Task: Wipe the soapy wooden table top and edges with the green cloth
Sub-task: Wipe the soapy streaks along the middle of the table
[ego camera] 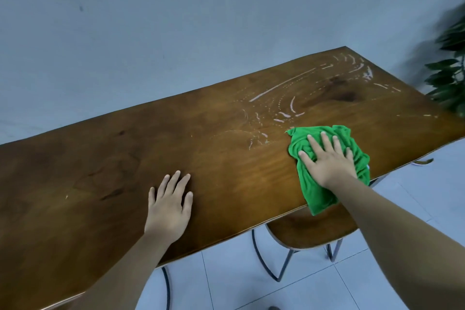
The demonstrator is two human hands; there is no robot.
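Note:
The brown wooden table [105, 158] runs from lower left to upper right. White soap streaks [281, 98] curve across its right half, up to the far right corner. A crumpled green cloth [314, 191] lies near the front edge on the right, one end hanging just over the edge. My right hand [327, 161] presses flat on the cloth, fingers spread. My left hand [169, 206] rests flat on the bare wood near the front edge, fingers apart, holding nothing.
A wooden stool [307, 231] with metal legs stands under the front edge below the cloth. A leafy green plant [450, 75] is past the table's right end. A grey wall is behind, and a white tiled floor [239, 279] lies below.

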